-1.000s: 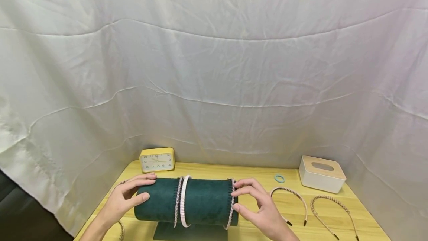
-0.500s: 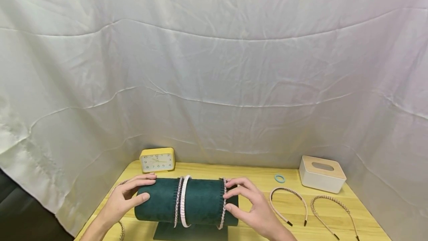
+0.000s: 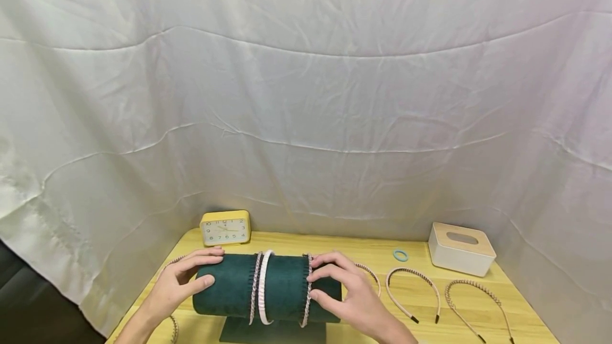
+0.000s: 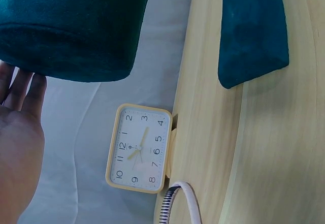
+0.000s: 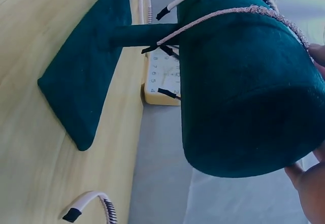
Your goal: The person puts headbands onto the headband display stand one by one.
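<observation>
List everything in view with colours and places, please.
stand: 1, dark green, front centre
braided headbands: 2, pinkish grey, over stand
white headband: 1, white, between those two
loose headbands: 4 or more, pinkish beige, three right, rest left
clock: 1, yellow, back left
ring: 1, light blue, back right
box: 1, white, wood-coloured top, back right
table: 1, yellow wood, below
cloth: count unclear, pale grey, around the table
dark thing: 1, black, lower left edge
left hand: 1, bare, on stand's left end
right hand: 1, bare, at right braided headband
</observation>
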Demonstrator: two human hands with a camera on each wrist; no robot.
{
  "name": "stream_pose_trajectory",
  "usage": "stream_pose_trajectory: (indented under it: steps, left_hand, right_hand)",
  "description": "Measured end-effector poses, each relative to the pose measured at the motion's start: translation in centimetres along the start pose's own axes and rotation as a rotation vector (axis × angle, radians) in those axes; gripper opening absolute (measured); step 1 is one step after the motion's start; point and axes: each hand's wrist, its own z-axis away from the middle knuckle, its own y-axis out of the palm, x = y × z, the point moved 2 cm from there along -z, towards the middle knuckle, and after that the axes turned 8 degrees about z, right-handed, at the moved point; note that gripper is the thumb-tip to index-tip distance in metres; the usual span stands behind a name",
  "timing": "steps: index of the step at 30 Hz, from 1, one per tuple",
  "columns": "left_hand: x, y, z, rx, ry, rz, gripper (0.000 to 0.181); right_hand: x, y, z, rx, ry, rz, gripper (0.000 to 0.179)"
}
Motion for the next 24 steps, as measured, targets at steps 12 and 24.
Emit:
stream_pose_trajectory:
  steps: [12, 24]
  left_hand:
    - [0.0, 0.0, 0.0, 0.0, 0.005, 0.006, 0.042]
    - [0.0, 0.0, 0.0, -0.002, -0.001, -0.005, 0.041]
  right_hand:
    - [1.0, 0.8, -1.3, 0.016, 0.019, 0.176, 0.026]
    - [1.6, 1.6, -2.4, 0.003, -0.055, 0.301, 0.023]
